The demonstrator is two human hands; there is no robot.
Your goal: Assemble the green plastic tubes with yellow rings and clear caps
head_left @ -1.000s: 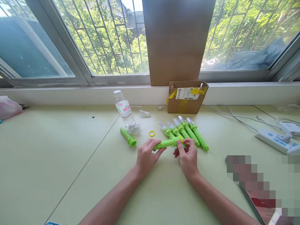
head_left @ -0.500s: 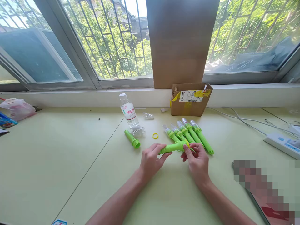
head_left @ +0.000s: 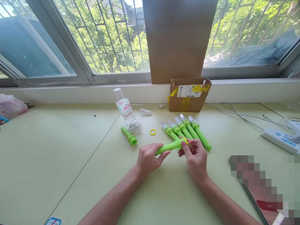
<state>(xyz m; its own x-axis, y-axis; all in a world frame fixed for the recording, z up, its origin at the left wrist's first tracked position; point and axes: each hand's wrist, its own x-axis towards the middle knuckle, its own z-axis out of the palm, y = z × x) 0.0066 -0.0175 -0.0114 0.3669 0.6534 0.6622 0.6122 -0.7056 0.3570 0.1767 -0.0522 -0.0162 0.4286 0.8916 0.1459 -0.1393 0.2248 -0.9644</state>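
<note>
My left hand (head_left: 148, 158) grips the narrow end of a green plastic tube (head_left: 168, 147) held just above the pale green table (head_left: 70, 150). My right hand (head_left: 195, 157) pinches the tube's wide threaded end, where a yellow ring (head_left: 185, 140) sits under my fingertips. Right behind my hands lie several finished green tubes with clear caps (head_left: 187, 129) in a row. A bare green tube (head_left: 128, 136), a clear cap (head_left: 135, 127) and a loose yellow ring (head_left: 152, 132) lie to the left.
A water bottle (head_left: 124, 107) stands behind the loose parts. An open cardboard box (head_left: 187, 98) sits against the window ledge. A power strip (head_left: 280, 140) with white cables lies at the right. A pink bag (head_left: 10, 106) rests at far left. A phone (head_left: 264, 203) lies near right.
Both hands keep hold of the same green tube, which has tilted slightly so its right end is higher. The camera view has shifted a little.
</note>
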